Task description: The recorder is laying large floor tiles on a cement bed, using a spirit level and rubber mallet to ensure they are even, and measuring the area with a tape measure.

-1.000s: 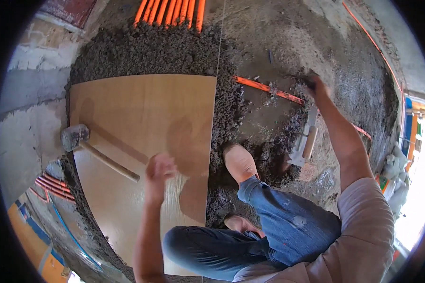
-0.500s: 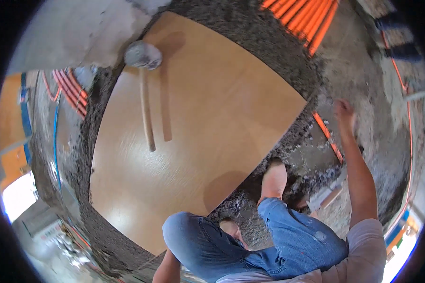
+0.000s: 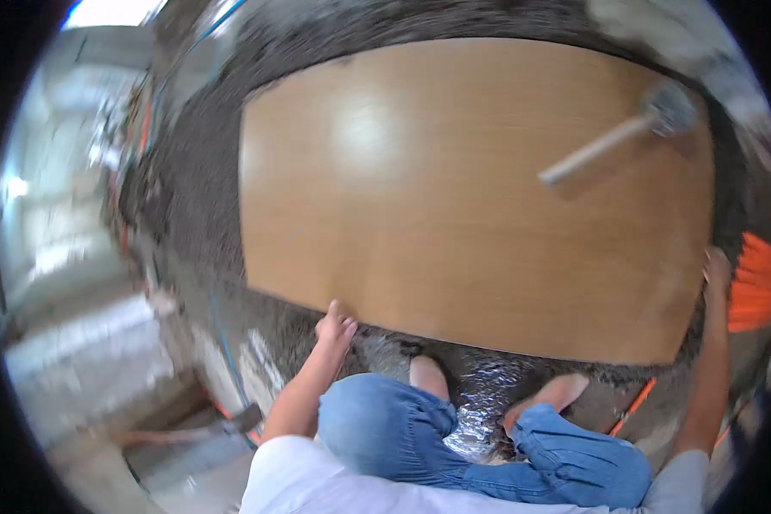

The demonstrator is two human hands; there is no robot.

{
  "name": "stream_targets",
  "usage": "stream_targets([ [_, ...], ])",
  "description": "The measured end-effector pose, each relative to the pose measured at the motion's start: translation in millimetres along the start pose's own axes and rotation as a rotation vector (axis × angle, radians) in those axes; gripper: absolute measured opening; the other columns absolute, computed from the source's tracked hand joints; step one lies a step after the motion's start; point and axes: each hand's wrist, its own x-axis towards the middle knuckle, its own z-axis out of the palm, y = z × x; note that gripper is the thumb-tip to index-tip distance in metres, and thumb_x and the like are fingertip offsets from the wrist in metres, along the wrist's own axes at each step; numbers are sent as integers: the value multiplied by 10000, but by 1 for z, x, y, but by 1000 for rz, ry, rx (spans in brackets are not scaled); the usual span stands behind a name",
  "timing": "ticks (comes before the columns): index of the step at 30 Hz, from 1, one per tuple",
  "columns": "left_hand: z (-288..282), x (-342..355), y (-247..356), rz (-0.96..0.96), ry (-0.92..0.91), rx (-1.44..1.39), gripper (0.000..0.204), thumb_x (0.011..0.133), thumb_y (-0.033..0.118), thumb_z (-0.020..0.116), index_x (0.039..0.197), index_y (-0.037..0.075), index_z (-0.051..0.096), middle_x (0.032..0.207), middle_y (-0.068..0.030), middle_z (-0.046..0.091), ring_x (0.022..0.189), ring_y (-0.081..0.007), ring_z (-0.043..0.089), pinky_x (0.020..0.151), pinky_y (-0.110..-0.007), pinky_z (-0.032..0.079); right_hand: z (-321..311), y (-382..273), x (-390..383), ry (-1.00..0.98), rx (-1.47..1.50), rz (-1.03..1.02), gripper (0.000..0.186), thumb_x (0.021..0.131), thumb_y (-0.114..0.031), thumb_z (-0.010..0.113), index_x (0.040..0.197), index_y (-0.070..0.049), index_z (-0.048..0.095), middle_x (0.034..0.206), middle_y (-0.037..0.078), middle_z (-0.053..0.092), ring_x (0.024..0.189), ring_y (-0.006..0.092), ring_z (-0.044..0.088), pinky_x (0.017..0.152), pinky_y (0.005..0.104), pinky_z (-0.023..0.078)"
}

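A large, glossy tan tile (image 3: pixel 454 206) with a faint grain lies on dark, rough mortar. On its right part rests a mallet, with a pale handle (image 3: pixel 591 154) and a smeared grey head (image 3: pixel 672 110). My left hand (image 3: pixel 337 329) is at the tile's near edge, left of my knees. Its index finger reaches onto the rim and the other fingers are partly bent, with nothing held. At the tile's right edge is my right hand (image 3: pixel 718 267), arm stretched out. Its fingers are small and blurred, so their grip cannot be made out.
Dark mortar (image 3: pixel 193 188) surrounds the tile. Orange pipes (image 3: pixel 754 283) lie beyond my right hand, and an orange strip (image 3: pixel 634 406) beside my foot. A blue line (image 3: pixel 223 338) runs along the floor at left. My feet are at the tile's near edge.
The view has turned, so the tile now lies crosswise in front of me. My left hand has come into view at the near edge, and my right hand has moved to the tile's right edge.
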Motion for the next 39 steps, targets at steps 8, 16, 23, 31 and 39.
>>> stream_targets([
  [8,-22,15,1,60,3,-365,406,915,313,575,1188,24,495,1214,-129,529,1141,-289,487,981,-417,374,-3,-9,26,-262,-109,241,443,892,-328,585,1235,-48,562,1150,71,619,968,158,608,805,304,488],
  [16,-20,51,-18,20,-139,-572,275,899,271,599,1075,61,571,1039,-63,576,1028,-234,532,935,-404,433,-27,-42,41,-178,121,102,490,911,-330,557,1268,3,511,1288,91,527,1149,220,507,958,326,400],
  [23,-16,47,-21,58,-115,-669,220,893,241,613,1026,66,591,986,-56,594,950,-221,570,860,-399,498,-4,-54,11,-30,209,115,539,915,-315,541,1331,13,446,1402,135,421,1243,269,438,1011,348,360],
  [31,-21,48,-18,59,-100,-638,244,885,256,630,1024,60,586,993,-56,580,963,-218,561,871,-398,498,-9,-25,40,64,259,143,504,896,-283,547,1294,16,472,1309,126,482,1179,260,459,984,347,382],
  [39,-18,47,-20,72,-131,-639,278,878,266,641,1047,55,574,991,-49,588,958,-220,568,903,-410,484,-13,-31,40,21,219,57,425,852,-269,581,1163,21,567,1191,96,553,1057,233,521,916,350,415],
])
